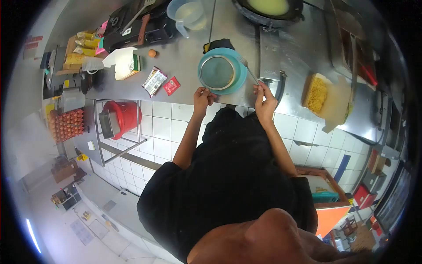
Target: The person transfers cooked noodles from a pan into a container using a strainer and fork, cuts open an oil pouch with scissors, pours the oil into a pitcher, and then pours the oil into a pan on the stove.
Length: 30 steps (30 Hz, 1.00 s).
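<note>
Sieve (216,72), left hand (203,97) pinching, seven o'clock. Fork (251,73), right hand (265,100) pinching, four o'clock; uneven push may tip sieve.

Kitchen, looks comm.: s/s counter (187,55), stove (160,33), lots of eggs (67,124), tiled flr (161,118)
</note>
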Available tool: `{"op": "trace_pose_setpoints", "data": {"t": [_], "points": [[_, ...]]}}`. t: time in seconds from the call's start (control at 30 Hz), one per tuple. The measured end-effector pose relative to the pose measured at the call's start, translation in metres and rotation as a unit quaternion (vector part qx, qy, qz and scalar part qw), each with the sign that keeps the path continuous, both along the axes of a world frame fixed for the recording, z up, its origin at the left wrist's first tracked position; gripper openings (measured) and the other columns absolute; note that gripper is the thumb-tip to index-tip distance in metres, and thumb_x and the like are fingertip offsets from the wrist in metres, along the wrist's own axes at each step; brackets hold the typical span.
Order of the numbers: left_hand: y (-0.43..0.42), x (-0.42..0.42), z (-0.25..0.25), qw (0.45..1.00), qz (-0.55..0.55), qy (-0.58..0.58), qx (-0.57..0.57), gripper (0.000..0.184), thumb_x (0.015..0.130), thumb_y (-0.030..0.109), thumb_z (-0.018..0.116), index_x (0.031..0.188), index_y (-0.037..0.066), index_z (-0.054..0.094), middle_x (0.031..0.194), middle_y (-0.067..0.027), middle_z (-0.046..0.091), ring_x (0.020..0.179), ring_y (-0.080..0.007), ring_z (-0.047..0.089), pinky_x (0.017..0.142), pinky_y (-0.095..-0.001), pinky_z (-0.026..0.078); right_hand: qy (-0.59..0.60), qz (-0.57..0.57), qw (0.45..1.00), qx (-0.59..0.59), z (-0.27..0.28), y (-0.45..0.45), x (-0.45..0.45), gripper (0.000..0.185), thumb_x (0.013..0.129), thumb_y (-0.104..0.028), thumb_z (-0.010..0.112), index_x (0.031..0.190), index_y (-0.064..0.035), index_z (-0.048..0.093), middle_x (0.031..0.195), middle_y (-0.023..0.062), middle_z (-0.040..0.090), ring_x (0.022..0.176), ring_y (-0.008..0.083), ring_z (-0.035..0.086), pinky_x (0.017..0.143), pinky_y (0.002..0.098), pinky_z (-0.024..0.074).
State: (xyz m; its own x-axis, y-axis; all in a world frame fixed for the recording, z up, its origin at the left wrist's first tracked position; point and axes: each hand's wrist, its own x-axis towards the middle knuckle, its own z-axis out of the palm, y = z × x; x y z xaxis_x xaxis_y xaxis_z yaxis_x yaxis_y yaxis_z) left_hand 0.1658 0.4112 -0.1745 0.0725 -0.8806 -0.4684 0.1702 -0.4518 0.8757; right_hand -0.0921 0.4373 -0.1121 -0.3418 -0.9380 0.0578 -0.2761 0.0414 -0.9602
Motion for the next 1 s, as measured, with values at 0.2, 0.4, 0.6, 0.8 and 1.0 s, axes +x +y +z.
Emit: {"op": "trace_pose_setpoints", "data": {"t": [0.2,0.4,0.6,0.8,1.0], "points": [[0.009,0.019,-0.018,0.999,0.000,0.034,0.008,0.016,0.100,0.019,0.056,0.099,0.003,0.054,0.072,-0.0118,0.067,0.047,-0.0120,0.052,0.043,-0.0261,0.040,0.004,-0.024,0.999,0.020,-0.082,-0.014,0.037,0.025,0.102,-0.019,0.056,0.115,-0.0004,0.067,0.091,0.0120,0.075,0.075,0.0183,0.071,0.073,0.0309,0.0553],[-0.001,0.035,0.022,0.976,-0.164,-0.141,-0.019,0.026,0.101,0.025,0.056,0.098,-0.001,0.062,0.071,-0.0132,0.067,0.051,-0.0223,0.061,0.047,-0.0344,0.046,0.182,-0.032,0.981,0.054,-0.034,0.008,0.029,0.027,0.098,-0.026,0.063,0.106,-0.0012,0.072,0.091,0.0116,0.071,0.081,0.0195,0.068,0.072,0.0300,0.0538],[0.004,0.054,0.024,0.912,-0.328,-0.244,-0.027,0.032,0.099,0.029,0.058,0.084,0.001,0.059,0.064,-0.0175,0.062,0.052,-0.0272,0.066,0.057,-0.0415,0.050,0.050,-0.414,0.895,0.160,-0.089,0.079,-0.112,0.044,0.100,-0.034,0.057,0.121,0.0052,0.057,0.103,0.0189,0.068,0.082,0.0229,0.070,0.071,0.0329,0.0584],[0.003,0.009,0.051,0.747,-0.521,-0.362,-0.199,0.025,0.093,0.028,0.060,0.084,0.004,0.059,0.077,-0.0213,0.067,0.077,-0.0466,0.064,0.070,-0.0553,0.049,-0.222,-0.429,0.847,0.223,-0.087,0.052,-0.171,0.066,0.099,-0.046,0.051,0.123,0.0157,0.046,0.103,0.0251,0.065,0.071,0.0282,0.070,0.056,0.0375,0.0590],[0.006,-0.101,0.068,0.736,-0.560,-0.270,-0.269,0.018,0.092,0.022,0.062,0.094,0.004,0.059,0.079,-0.0197,0.069,0.078,-0.0450,0.065,0.071,-0.0542,0.050,0.007,-0.439,0.861,0.255,-0.145,0.081,-0.219,0.056,0.097,-0.041,0.044,0.113,0.0118,0.057,0.102,0.0310,0.066,0.093,0.0416,0.066,0.078,0.0472,0.0540]]}}
